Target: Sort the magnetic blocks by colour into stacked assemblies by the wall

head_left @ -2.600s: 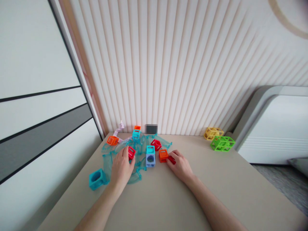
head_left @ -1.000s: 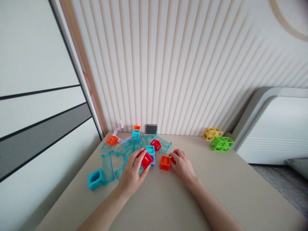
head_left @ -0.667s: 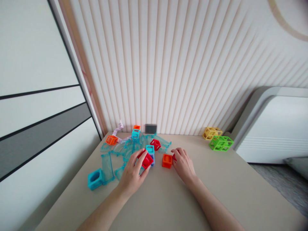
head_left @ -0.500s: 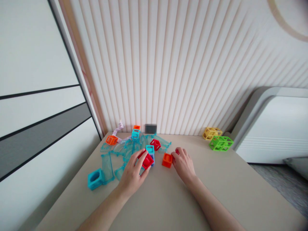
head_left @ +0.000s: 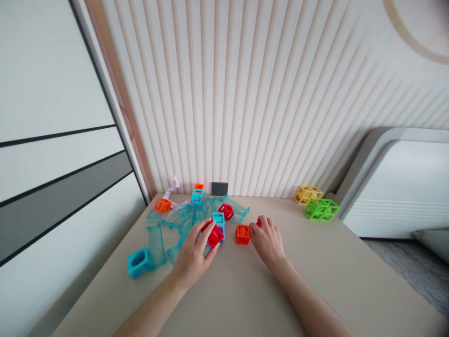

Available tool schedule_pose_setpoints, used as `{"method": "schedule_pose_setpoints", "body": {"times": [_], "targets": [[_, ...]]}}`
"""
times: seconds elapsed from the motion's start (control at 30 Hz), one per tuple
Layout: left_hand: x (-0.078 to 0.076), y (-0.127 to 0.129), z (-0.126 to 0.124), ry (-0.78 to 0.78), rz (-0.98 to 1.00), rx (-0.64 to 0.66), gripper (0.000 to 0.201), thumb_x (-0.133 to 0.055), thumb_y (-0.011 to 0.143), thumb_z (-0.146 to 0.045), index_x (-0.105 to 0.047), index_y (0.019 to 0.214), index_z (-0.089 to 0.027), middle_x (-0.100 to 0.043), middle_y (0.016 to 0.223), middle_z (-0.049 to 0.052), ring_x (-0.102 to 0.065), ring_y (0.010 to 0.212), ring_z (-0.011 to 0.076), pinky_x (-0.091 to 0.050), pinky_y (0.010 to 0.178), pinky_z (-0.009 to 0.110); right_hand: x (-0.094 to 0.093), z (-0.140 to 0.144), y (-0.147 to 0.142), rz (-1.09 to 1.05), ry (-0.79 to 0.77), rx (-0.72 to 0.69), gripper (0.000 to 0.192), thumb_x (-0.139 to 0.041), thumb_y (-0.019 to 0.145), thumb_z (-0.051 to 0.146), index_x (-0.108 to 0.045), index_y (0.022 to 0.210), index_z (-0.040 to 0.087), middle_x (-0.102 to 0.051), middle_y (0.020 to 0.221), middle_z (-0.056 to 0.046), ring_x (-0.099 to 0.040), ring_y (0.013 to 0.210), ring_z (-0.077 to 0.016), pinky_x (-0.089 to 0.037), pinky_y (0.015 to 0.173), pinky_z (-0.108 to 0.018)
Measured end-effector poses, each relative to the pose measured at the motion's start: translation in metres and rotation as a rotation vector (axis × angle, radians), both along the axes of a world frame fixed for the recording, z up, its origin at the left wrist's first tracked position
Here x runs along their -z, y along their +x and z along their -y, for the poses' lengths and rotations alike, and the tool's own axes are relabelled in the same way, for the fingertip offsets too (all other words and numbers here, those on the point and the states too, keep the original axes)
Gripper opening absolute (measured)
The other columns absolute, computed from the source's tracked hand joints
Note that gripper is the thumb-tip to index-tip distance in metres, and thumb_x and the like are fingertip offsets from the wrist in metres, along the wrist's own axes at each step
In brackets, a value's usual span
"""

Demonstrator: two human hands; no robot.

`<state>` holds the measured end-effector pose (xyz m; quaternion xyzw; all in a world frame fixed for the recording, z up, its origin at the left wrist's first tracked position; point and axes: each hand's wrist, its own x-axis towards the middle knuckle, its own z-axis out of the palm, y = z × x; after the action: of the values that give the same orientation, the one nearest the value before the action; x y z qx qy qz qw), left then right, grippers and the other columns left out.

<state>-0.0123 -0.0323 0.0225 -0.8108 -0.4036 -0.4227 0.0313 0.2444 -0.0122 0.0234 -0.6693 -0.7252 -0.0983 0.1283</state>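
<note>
Teal cube (head_left: 138, 262) sat at the far left of the table (head_left: 245, 299), beside clear teal track pieces (head_left: 168, 223). Left hand (head_left: 194, 255) held a red cube (head_left: 214, 235), fingers and thumb closed around it, just in front of a teal cube stacked on a blue one (head_left: 219, 221). Right of that stood an orange cube (head_left: 242, 234), touching the right hand (head_left: 268, 239), whose fingers curled over a small red piece (head_left: 258, 223); how firmly it gripped could not be told. Yellow (head_left: 308, 194) and green (head_left: 321, 208) frame cubes lay well apart at the right.
</note>
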Motion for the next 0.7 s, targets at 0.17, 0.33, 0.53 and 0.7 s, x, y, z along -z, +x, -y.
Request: {"method": "schedule_pose_setpoints", "body": {"times": [0.17, 0.33, 0.53, 0.7], "targets": [[0.001, 0.0, 0.0, 0.017, 0.001, 0.009, 0.058, -0.058, 0.096, -0.022, -0.037, 0.151, -0.026, -0.056, 0.137, 0.014, -0.058, 0.128, 0.0283, -0.054, 0.105, 0.044, 0.0, 0.0, 0.0, -0.005, 0.033, 0.069, 0.034, -0.051, 0.101, 0.033, -0.076, 0.082, 0.023, -0.065, 0.102, -0.014, -0.058, 0.097, -0.0275, -0.048, 0.075, -0.035], [0.001, 0.0, 0.001, 0.003, 0.006, 0.053, 0.057, -0.058, 0.096, -0.022, -0.038, 0.15, -0.023, -0.057, 0.137, 0.015, -0.058, 0.128, 0.0275, -0.054, 0.105, 0.042, -0.001, -0.003, 0.008, -0.306, 0.17, 0.049, 0.028, -0.049, 0.098, 0.031, -0.074, 0.1, 0.02, -0.065, 0.106, -0.013, -0.06, 0.1, -0.0271, -0.052, 0.081, -0.037], [0.001, 0.001, 0.003, -0.057, 0.041, 0.257, 0.048, -0.063, 0.094, -0.023, -0.045, 0.138, -0.022, -0.062, 0.132, 0.015, -0.06, 0.126, 0.0268, -0.054, 0.104, 0.044, -0.001, 0.001, 0.01, -0.978, 0.178, -0.15, 0.029, -0.047, 0.098, 0.04, -0.064, 0.109, 0.021, -0.067, 0.107, -0.011, -0.067, 0.094, -0.0233, -0.056, 0.083, -0.037], [0.002, 0.006, 0.01, -0.208, 0.028, 0.494, 0.05, -0.066, 0.093, -0.029, -0.043, 0.138, -0.025, -0.06, 0.136, 0.016, -0.059, 0.128, 0.0259, -0.053, 0.105, 0.042, 0.002, 0.022, -0.01, -1.27, 0.181, -0.348, 0.031, -0.052, 0.097, 0.046, -0.055, 0.121, 0.026, -0.066, 0.115, -0.011, -0.066, 0.102, -0.0249, -0.057, 0.087, -0.04]]}}
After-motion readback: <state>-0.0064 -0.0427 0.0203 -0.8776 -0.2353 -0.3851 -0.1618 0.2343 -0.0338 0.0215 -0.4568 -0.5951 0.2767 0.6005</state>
